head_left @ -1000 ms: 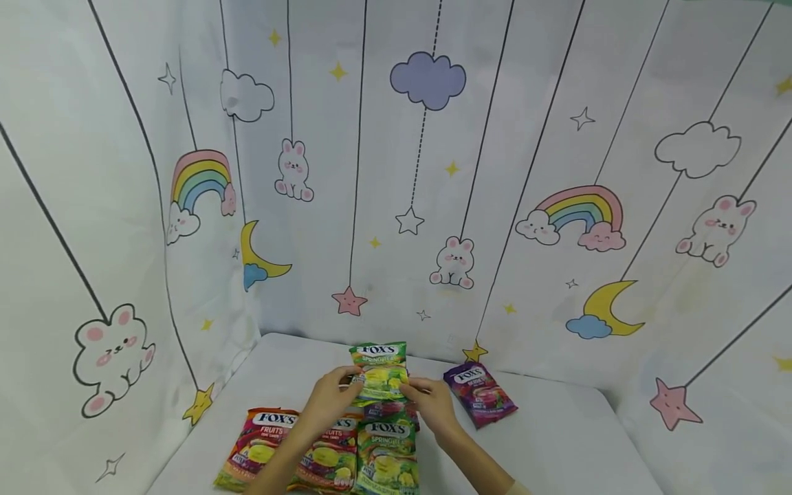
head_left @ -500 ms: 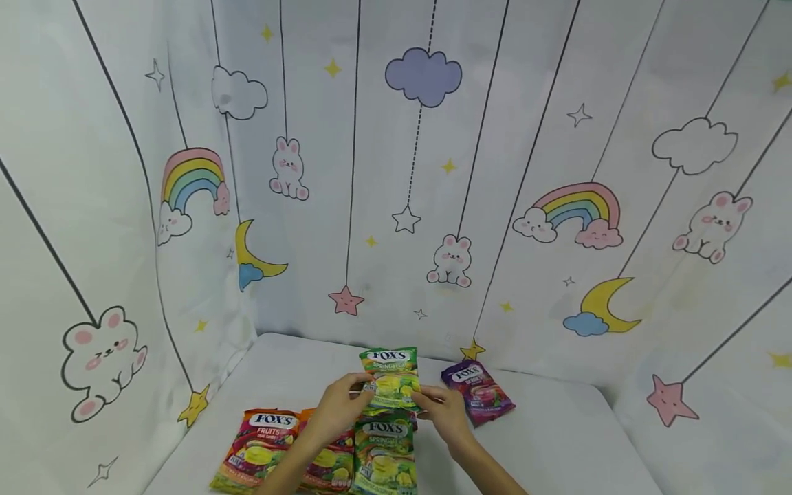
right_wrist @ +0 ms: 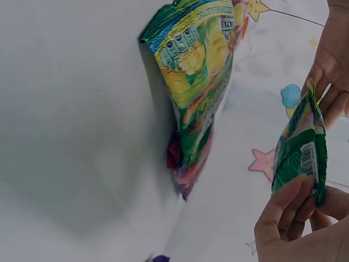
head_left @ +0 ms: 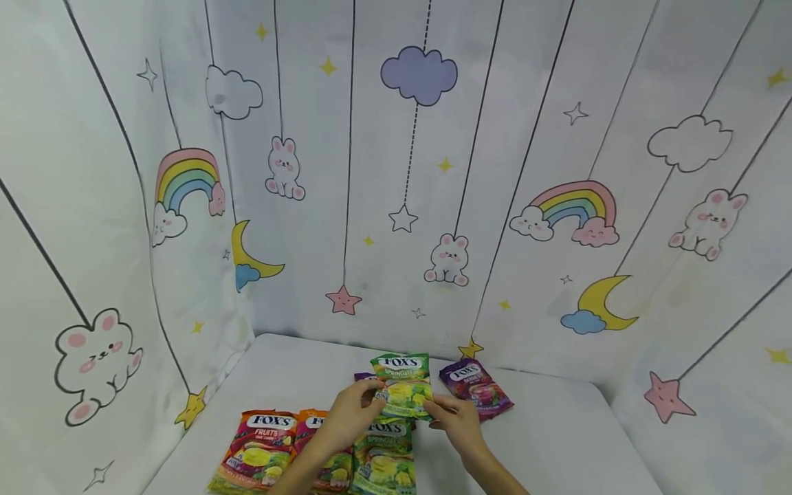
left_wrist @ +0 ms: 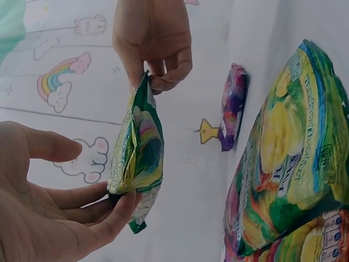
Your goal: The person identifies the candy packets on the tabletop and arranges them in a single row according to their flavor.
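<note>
A green FOX'S Spring Tea candy bag (head_left: 402, 388) is held up over the table, its printed front toward the head camera. My right hand (head_left: 456, 423) pinches its right edge between thumb and fingers. At the opposite edge is my left hand (head_left: 354, 412); in the left wrist view its fingertips (left_wrist: 122, 207) touch the bag's edge while the thumb (left_wrist: 65, 148) stands off it. Under the raised bag, a second green Spring Tea bag (head_left: 385, 457) lies on the table. Part of a purple bag (head_left: 364, 376) shows behind the raised one.
Two red FOX'S Fruits bags lie at the left, one bag (head_left: 256, 447) in plain sight, the other bag (head_left: 337, 474) partly behind my left forearm. A purple Berries bag (head_left: 476, 388) lies at the back right of the white table (head_left: 557, 440). Cartoon-printed white walls (head_left: 309, 254) enclose it.
Both hands and the raised green bag have moved right and slightly down. More of the purple bag behind it now shows on the left. The bags on the table stay put.
</note>
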{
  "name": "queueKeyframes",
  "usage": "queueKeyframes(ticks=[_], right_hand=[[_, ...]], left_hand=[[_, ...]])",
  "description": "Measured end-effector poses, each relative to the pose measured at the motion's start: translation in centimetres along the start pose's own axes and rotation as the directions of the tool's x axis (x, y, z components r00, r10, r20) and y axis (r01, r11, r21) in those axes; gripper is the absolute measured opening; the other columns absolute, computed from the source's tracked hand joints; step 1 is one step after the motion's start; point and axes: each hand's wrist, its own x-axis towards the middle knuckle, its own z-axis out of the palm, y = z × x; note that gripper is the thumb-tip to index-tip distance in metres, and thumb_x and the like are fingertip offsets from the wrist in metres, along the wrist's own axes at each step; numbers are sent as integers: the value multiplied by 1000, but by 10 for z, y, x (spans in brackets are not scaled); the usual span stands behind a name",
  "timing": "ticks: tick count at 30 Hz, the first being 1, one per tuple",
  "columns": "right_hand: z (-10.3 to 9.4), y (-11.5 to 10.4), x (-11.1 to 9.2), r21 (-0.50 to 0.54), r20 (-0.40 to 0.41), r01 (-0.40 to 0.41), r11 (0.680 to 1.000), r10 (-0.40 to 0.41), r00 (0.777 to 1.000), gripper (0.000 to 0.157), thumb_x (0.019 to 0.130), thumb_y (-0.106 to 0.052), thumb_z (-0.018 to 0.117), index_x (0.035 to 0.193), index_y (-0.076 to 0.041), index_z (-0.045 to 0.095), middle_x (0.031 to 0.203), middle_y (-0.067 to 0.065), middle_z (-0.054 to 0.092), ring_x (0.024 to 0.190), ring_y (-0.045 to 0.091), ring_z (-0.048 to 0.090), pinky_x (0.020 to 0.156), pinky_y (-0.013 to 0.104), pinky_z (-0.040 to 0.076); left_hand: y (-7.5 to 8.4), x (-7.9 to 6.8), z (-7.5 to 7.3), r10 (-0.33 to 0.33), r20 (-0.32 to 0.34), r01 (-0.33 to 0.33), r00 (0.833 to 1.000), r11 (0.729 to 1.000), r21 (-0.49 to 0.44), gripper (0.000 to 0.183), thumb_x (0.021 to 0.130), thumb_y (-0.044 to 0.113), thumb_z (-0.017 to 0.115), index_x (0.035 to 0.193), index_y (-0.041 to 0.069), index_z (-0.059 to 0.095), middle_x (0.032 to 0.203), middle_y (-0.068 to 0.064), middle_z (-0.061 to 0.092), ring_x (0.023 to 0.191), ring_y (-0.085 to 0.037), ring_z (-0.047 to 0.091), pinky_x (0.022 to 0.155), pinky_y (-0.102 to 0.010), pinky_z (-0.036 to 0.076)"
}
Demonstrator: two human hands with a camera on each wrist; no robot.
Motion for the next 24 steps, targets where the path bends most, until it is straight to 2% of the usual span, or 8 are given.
queueKeyframes(ticks=[5, 9, 15, 19, 22, 24], right_hand=[[-5, 1, -8, -20, -17, -12, 1000, 12, 1000, 40, 95, -23, 79, 121, 6, 74, 111, 13, 76, 87, 18, 73, 74, 33, 62], [-12, 5, -13, -43, -27, -17, 999, 16, 999, 40, 94, -25, 79, 120, 5, 74, 109, 11, 76, 86, 18, 73, 73, 33, 62], [-21, 12, -21, -65, -31, -25, 998, 23, 999, 41, 95, -27, 79, 119, 6, 75, 107, 11, 77, 86, 18, 73, 73, 35, 62], [-27, 17, -24, -74, -20, -45, 996, 44, 999, 44, 95, -30, 78, 121, 5, 74, 109, 11, 77, 88, 18, 73, 75, 36, 63], [-31, 20, -27, -71, -21, -68, 995, 66, 998, 45, 94, -32, 79, 121, 5, 75, 110, 10, 76, 88, 18, 73, 77, 38, 63], [-33, 20, -29, -69, -26, -75, 995, 73, 997, 45, 94, -32, 80, 120, 5, 75, 110, 10, 76, 88, 18, 73, 77, 38, 63]], left_hand=[[1, -1, 8, 2, 13, -3, 1000, 1000, 15, 39, 105, 23, 62, 137, 1, 63, 135, -20, 62, 117, -40, 64, 92, -56, 55], [2, -3, 14, 14, 35, -14, 999, 1000, 11, 39, 104, 23, 62, 137, 1, 63, 136, -21, 62, 115, -39, 64, 91, -57, 55], [0, -3, 24, 8, 50, -9, 999, 1000, 10, 38, 103, 23, 65, 134, 2, 65, 132, -16, 64, 112, -32, 65, 88, -51, 56], [-1, -4, 30, 6, 56, -7, 998, 1000, 27, 37, 101, 24, 66, 132, 3, 67, 130, -12, 65, 103, -24, 64, 80, -40, 55], [-2, -4, 33, -2, 73, 0, 997, 1000, 30, 37, 101, 25, 66, 132, 5, 67, 134, -13, 63, 100, -23, 65, 75, -36, 55], [-3, -3, 35, -11, 88, 9, 996, 1000, 23, 37, 101, 25, 66, 133, 6, 67, 139, -14, 62, 103, -28, 68, 76, -40, 58]])
